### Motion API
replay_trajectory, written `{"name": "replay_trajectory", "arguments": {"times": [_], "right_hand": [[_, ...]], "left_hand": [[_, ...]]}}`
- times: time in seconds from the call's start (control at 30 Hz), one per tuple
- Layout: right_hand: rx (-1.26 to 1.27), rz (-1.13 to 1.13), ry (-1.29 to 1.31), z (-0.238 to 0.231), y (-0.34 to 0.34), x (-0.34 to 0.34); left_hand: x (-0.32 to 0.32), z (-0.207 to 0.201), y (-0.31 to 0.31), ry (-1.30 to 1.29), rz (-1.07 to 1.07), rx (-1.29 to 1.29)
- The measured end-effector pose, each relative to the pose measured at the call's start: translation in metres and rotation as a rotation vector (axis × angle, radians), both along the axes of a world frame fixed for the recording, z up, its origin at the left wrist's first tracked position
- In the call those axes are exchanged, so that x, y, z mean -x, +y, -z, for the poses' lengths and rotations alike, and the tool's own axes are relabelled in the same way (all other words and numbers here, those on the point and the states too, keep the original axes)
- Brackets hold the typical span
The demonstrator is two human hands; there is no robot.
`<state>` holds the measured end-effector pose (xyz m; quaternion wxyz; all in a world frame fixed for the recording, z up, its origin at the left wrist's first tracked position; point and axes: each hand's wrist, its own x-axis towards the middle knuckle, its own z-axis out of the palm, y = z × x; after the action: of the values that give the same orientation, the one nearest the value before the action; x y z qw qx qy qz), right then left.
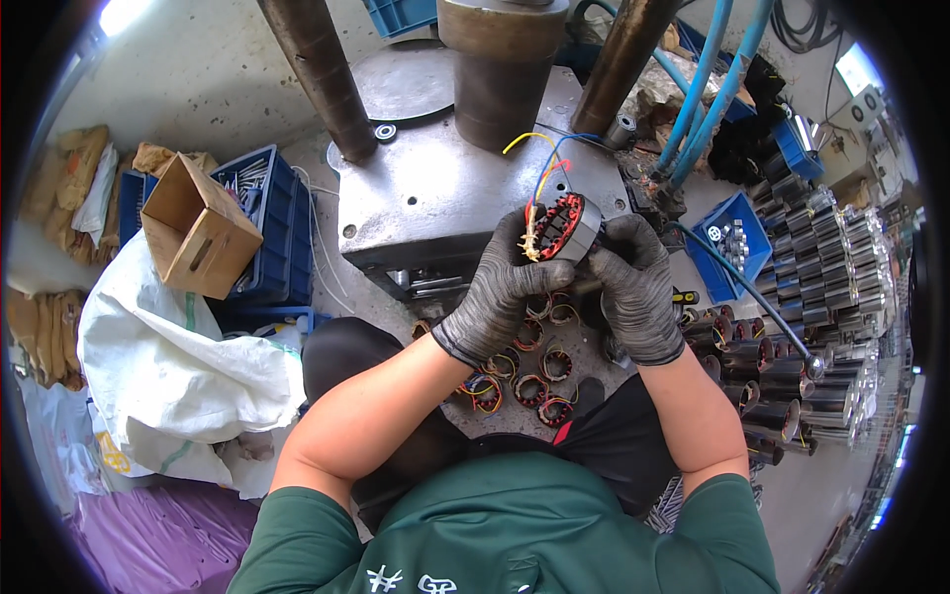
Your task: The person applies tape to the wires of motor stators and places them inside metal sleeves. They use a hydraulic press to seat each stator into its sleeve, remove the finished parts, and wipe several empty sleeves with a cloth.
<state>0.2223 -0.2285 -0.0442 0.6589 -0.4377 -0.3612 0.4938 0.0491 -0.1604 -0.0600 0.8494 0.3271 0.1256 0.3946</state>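
Got a wound stator [586,234] in my gloved left hand [498,295], tilted, red windings facing left, yellow, blue and red leads [542,173] sticking up; gloved right hand [638,287] is at its right side, can't tell if those fingers are closed on it. Steel press bed [426,213] is ahead of me, more wound rings [543,396] sit on the floor below my hands. Steel cylinders [829,252] stacked right, open cardboard box [201,226] and white sack [168,356] left.
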Motion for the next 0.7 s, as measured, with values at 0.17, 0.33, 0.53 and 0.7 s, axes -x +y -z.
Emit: {"name": "replay_trajectory", "arguments": {"times": [0.17, 0.33, 0.53, 0.7], "right_hand": [[-0.046, 0.04, -0.214, -0.009, -0.003, -0.003], [0.057, -0.149, -0.094, -0.012, -0.005, -0.005], [0.061, -0.224, -0.03, -0.01, -0.01, -0.002], [0.153, -0.212, -0.237, -0.015, -0.011, 0.005]], "left_hand": [[0.003, -0.002, -0.001, 0.093, -0.179, -0.161], [0.014, -0.003, 0.015, -0.073, -0.018, -0.014], [0.028, -0.004, 0.024, -0.458, 0.199, 0.297], [0.034, -0.011, 0.024, -0.499, 0.254, 0.344]]}}
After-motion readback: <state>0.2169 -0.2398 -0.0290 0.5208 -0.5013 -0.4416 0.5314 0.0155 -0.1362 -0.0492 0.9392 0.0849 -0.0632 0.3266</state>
